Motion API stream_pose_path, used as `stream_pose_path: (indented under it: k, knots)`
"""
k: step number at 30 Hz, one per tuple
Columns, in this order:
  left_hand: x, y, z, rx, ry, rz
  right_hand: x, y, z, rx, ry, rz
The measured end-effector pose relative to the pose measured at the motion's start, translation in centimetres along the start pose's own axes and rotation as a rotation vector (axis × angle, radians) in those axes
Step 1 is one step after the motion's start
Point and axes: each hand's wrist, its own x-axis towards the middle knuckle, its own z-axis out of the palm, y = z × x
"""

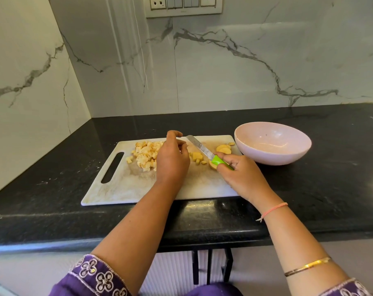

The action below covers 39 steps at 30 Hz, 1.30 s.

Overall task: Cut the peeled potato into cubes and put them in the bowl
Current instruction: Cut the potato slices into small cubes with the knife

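Observation:
A white cutting board lies on the black counter. A pile of potato cubes sits on its far left part. My left hand hovers just right of the pile with loosely curled fingers, holding nothing that I can see. A few cubes lie between my hands, and uncut potato slices rest near the board's far right corner. My right hand grips a green-handled knife, its blade pointing up-left over the board. The pale pink bowl stands right of the board with no potato visible in it.
Marble walls meet in a corner behind the counter. A switch panel is on the back wall. The counter's front edge runs just below the board.

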Motion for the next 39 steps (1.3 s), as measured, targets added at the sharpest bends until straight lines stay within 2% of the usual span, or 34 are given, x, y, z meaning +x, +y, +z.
stream_pose_path:
  k: [5, 10, 13, 22, 26, 29, 32, 36, 39]
  knots:
    - [0.0, -0.5, 0.2, 0.182, -0.054, 0.06, 0.2, 0.1, 0.1, 0.024, 0.015, 0.025]
    - [-0.1, -0.4, 0.7, 0.374, -0.207, 0.21, 0.4, 0.2, 0.1, 0.076, 0.021, 0.058]
    - [0.0, -0.6, 1.1, 0.473, -0.279, 0.238, 0.4, 0.3, 0.1, 0.1, 0.026, 0.062]
    - [0.5, -0.8, 0.3, 0.545, -0.109, 0.104, 0.1, -0.2, -0.1, 0.132, 0.001, 0.081]
    - [0.2, -0.3, 0.7, 0.418, -0.155, 0.23, 0.2, -0.2, -0.2, 0.137, 0.01, 0.095]
    - [0.0, -0.6, 1.5, 0.496, -0.256, 0.319, 0.3, -0.1, -0.1, 0.146, 0.019, 0.104]
    - [0.5, -0.9, 1.5, 0.56, -0.273, 0.262, 0.3, -0.1, -0.1, 0.164, 0.026, 0.109]
    - [1.1, -1.2, 1.0, 0.677, -0.195, 0.162, 0.3, -0.2, -0.1, 0.201, 0.032, 0.112]
    - [1.3, -1.3, 0.5, 0.659, -0.143, 0.133, 0.2, -0.3, -0.2, 0.226, 0.036, 0.115]
